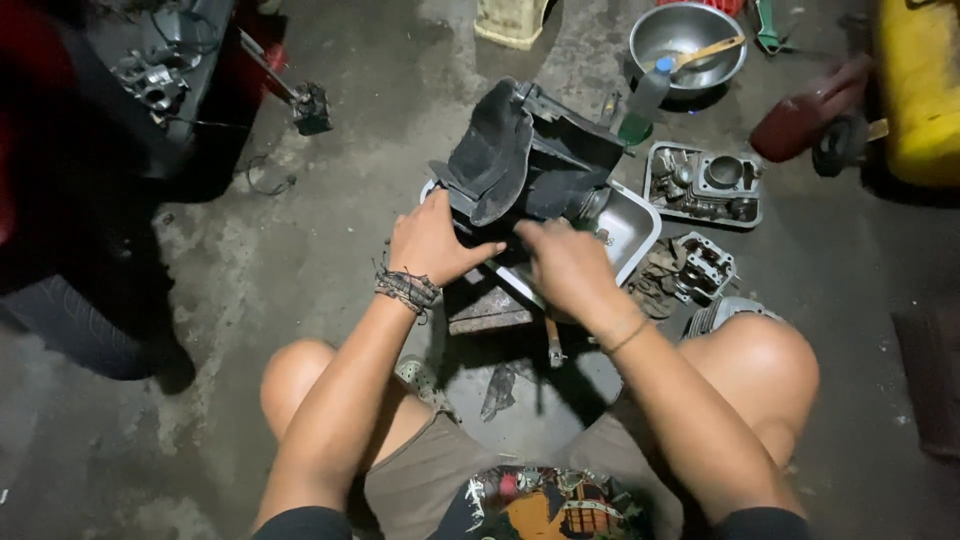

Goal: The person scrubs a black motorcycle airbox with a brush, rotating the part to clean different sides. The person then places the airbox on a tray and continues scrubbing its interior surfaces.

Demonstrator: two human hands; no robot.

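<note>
— Left hand [432, 243]?
— Wrapped around the near left edge of the black plastic housing [520, 160], thumb stretched toward three o'clock along its lower edge, fingers curled behind. Corded bracelets [406, 289] at the wrist.

— Right hand [567, 262]?
— Closed at the housing's lower right, fingers bunched and pressing at its underside by the round grey opening [592, 205]. What sits between the fingertips: cannot tell. Thin band [626, 336] on the wrist.

— And the housing itself?
— Held up off the floor, tilted, dark flap drooping toward nine o'clock, directly above a white rectangular tray [632, 232].

— Around that?
— At six o'clock of the hands, a small wooden block [488, 308] and a tool handle [553, 342] on the concrete floor [300, 230]. At three o'clock, a cylinder head [703, 266] on a rag; below it, a finned cylinder [722, 311] beside the right knee. At two o'clock, a metal tray of engine parts [704, 184]. At one o'clock, a steel bowl [686, 42] with a wooden-handled brush lying across it. Farther right, a dark red container [808, 113] and a yellow one [918, 90]. At ten o'clock, a red motorcycle [130, 90], well apart.
</note>
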